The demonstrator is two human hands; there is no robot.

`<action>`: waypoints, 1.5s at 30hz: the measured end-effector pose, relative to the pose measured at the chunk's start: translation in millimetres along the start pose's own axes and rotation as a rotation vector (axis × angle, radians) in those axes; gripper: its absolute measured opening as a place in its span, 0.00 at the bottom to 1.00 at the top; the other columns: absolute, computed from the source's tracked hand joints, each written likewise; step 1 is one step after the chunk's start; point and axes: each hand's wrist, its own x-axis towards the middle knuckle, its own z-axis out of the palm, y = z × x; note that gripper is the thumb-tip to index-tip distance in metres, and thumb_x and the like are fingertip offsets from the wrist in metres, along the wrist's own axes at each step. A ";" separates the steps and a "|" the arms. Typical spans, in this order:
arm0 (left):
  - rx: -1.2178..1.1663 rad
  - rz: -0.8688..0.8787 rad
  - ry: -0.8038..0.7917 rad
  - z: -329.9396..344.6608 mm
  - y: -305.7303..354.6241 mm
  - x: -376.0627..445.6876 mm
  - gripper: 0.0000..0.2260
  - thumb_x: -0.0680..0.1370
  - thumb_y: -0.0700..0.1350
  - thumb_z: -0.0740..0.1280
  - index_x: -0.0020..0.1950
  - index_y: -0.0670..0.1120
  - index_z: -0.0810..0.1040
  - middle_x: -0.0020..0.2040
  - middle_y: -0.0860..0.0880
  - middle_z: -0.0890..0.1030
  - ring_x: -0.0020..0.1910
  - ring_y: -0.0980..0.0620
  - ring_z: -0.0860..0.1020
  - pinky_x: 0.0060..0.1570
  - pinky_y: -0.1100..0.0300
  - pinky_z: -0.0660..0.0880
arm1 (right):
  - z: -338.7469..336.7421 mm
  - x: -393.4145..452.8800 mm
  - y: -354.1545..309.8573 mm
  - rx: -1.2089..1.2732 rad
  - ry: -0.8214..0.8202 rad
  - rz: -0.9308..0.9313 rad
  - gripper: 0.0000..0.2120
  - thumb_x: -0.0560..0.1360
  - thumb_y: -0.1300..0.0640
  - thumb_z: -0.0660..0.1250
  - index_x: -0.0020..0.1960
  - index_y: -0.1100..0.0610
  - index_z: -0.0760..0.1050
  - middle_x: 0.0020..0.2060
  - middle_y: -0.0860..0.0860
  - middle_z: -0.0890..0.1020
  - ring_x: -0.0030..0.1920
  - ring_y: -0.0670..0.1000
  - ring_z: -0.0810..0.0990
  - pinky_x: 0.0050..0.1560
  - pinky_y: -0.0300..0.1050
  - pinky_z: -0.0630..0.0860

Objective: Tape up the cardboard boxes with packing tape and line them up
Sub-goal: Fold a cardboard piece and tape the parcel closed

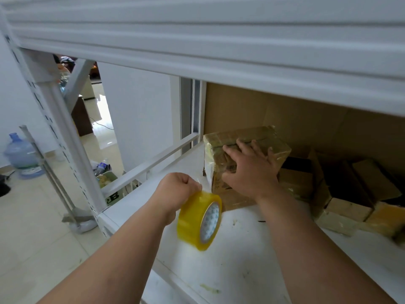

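L grip point(177, 189) prob. pinching tape point(198, 220).

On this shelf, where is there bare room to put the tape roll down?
Bare shelf lies in front of the taped box, between the two forearms and out to the near edge. The right side is crowded with other boxes. The left hand holds the tape roll; the right hand rests on the box.

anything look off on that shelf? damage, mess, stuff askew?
Some things stand out. The boxes at the right lie tilted and jumbled, not lined up. The white shelf has smudges and tape scraps. The box under the right hand looks crumpled under its tape wrap. The left hand holds the yellow tape roll.
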 end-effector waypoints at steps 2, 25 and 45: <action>-0.175 -0.059 -0.010 -0.1 -5.7 -2.2 0.04 0.75 0.39 0.73 0.40 0.42 0.85 0.43 0.40 0.85 0.43 0.42 0.82 0.48 0.46 0.82 | -1.7 2.1 -1.7 0.049 -0.002 0.026 0.35 0.72 0.33 0.59 0.77 0.38 0.58 0.80 0.46 0.54 0.80 0.53 0.45 0.76 0.64 0.38; 0.377 -0.051 -0.095 59.0 -47.7 -1.9 0.37 0.78 0.52 0.70 0.81 0.49 0.54 0.55 0.51 0.80 0.56 0.49 0.80 0.58 0.55 0.77 | 8.2 -29.3 3.1 0.131 0.176 0.185 0.43 0.69 0.22 0.48 0.78 0.41 0.50 0.80 0.47 0.51 0.79 0.55 0.47 0.75 0.64 0.46; -0.069 0.484 -0.096 -11.8 37.3 92.9 0.13 0.75 0.46 0.75 0.54 0.60 0.78 0.50 0.56 0.79 0.44 0.61 0.79 0.45 0.69 0.73 | 14.5 -11.4 -26.1 0.322 0.206 0.228 0.23 0.75 0.42 0.67 0.65 0.52 0.71 0.71 0.50 0.70 0.74 0.54 0.64 0.70 0.51 0.68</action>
